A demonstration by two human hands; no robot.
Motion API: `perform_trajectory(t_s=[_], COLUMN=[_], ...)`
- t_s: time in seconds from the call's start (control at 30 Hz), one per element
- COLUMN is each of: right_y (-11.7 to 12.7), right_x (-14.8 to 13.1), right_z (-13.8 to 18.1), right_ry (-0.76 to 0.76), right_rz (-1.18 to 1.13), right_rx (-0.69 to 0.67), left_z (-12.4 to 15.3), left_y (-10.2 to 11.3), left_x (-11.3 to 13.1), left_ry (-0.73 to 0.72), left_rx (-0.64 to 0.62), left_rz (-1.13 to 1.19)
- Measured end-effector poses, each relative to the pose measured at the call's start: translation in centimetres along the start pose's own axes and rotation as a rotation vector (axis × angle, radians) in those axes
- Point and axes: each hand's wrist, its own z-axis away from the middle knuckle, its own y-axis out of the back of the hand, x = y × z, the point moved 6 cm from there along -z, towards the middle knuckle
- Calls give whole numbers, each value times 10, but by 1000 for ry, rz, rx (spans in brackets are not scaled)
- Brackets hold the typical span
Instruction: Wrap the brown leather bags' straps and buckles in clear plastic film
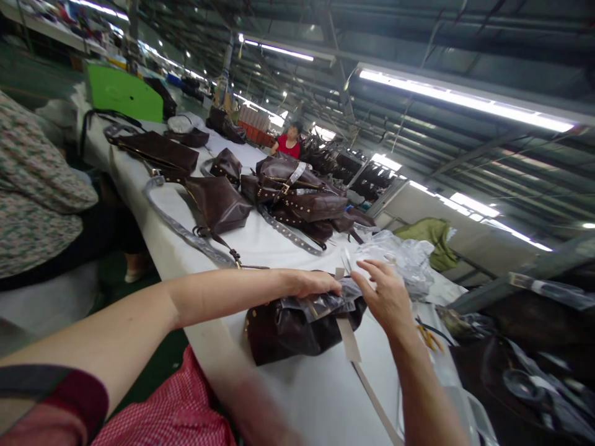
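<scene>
A dark brown leather handbag (302, 337) with gold studs lies on the white table in front of me. My left hand (320, 285) rests on top of it, its fingers curled onto clear plastic wrap (325, 306) over the bag's upper part. Just to the right, my right hand (383, 291) is raised with its fingers and thumb apart. A thin, pale, blurred piece (346, 260) shows close to its fingertips; I cannot tell whether they touch it. A beige strip (348, 341) hangs from the bag's front down along the table.
More brown studded bags (297, 192) are heaped farther up the white table (288, 396). Crumpled clear plastic (404, 257) lies beyond my right hand, and yellow-handled snips (430, 337) lie beside my right forearm. A person in a floral top (37, 186) sits at left; another in red (288, 145) is behind.
</scene>
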Motion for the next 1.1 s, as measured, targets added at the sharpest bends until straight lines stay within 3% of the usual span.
perform_trajectory(t_s=[0.1, 0.17, 0.4, 0.5, 0.63, 0.73, 0.83, 1.0, 1.1], right_y=[-28, -39, -33, -20, -3, -10, -16, -13, -8], right_x=[-4, -5, -10, -4, 9, 14, 9, 2, 1], right_z=[-25, -30, -34, -23, 28, 75, 99, 89, 73], right_ry=[83, 99, 70, 70, 127, 155, 129, 10, 58], right_rz=[-67, -131, -250, -219, -101, -42, -110, -242, -172], right_rx=[-277, -355, -248, -177, -101, -161, -87, 110, 138], left_z=[1, 1, -7, -7, -5, -6, -8, -6, -3], left_y=[2, 4, 2, 6, 16, 16, 11, 6, 4], left_x=[-1, -3, -8, -7, -7, -8, -8, -8, -6], left_ry=[0, 1, 18, 34, 56, 70, 62, 13, -33], left_rx=[-16, -34, -81, -66, -46, -55, -69, -69, -58], left_rz=[25, 47, 68, 75, 90, 80, 56, -5, -56])
